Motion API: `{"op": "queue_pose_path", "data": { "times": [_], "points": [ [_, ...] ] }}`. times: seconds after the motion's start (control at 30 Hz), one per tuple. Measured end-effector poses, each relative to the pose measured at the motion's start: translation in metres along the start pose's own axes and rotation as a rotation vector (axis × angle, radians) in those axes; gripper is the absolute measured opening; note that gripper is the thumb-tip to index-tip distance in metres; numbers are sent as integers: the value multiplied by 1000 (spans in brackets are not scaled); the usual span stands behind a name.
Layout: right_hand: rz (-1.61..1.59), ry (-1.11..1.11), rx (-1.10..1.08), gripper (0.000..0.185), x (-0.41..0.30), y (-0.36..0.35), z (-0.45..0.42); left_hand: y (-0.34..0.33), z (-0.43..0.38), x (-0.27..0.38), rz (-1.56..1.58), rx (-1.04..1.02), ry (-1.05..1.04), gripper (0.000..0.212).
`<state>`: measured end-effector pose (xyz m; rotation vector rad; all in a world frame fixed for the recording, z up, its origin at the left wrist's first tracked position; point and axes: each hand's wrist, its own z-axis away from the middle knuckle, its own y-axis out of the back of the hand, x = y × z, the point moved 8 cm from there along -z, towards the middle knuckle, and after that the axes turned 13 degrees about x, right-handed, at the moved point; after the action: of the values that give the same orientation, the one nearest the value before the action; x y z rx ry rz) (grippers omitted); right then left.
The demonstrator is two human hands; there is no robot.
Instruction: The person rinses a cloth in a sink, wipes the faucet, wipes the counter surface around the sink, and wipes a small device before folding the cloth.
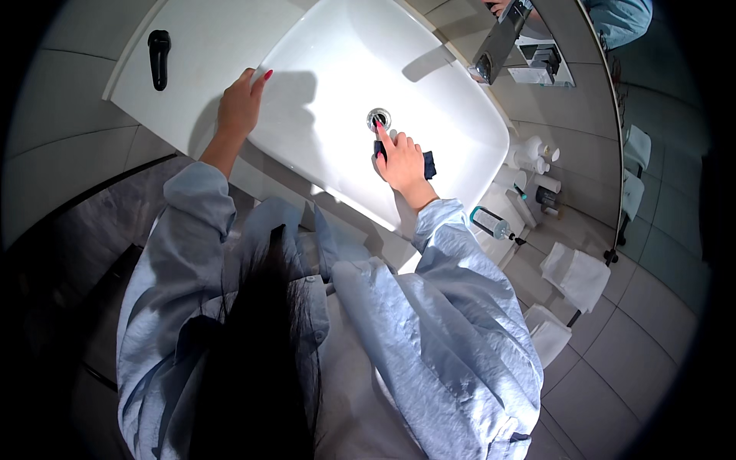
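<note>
My right hand point(405, 162) is low in a white washbasin point(339, 52), its index finger pointing at the round metal drain point(378, 119) and its tip at or just over the opening. Dark cloth point(430, 165) shows on both sides of this hand, partly covered by it; whether the fingers grip it cannot be told. My left hand point(238, 103) rests on the basin's left rim, thumb over the edge, with nothing visible in it. A black object, probably an electric shaver point(159, 60), lies on the white counter point(190, 34) to the left.
A chrome faucet point(486, 60) reaches over the basin's upper right side. A clear pump bottle point(491, 223) lies beside the right end, near several white tubes and containers point(532, 161). White towels point(575, 276) hang on a rail at the right. A mirror stands along the wall.
</note>
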<state>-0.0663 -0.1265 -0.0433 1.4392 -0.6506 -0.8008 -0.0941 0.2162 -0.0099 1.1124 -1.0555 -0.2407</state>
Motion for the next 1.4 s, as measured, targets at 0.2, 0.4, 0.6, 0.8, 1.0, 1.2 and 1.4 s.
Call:
{"op": "queue_pose_path", "data": {
  "times": [0.2, 0.4, 0.6, 0.8, 1.0, 1.2, 1.4],
  "points": [
    [58, -138, 77, 67, 7, 17, 7, -3, -2, 0, 18, -13, 13, 35],
    [110, -293, -11, 54, 30, 7, 34, 1, 1, 5, 17, -13, -38, 30],
    [-118, -381, -33, 42, 52, -17, 27, 0, -1, -2, 94, 41, -41, 39],
    [-1323, -893, 289, 32, 87, 18, 40, 28, 12, 46, -83, 406, -413, 38],
    [-2112, -1092, 716, 20, 53, 89, 46, 25, 131, 192, 231, -202, -947, 75],
    [-2530, -1150, 856, 29, 7, 107, 60, 4, 203, 246, 221, -67, -1046, 84],
    [-2448, -1004, 311, 37, -32, 127, 84, 10, 180, 232, 227, -187, -1035, 42]
  ]
}}
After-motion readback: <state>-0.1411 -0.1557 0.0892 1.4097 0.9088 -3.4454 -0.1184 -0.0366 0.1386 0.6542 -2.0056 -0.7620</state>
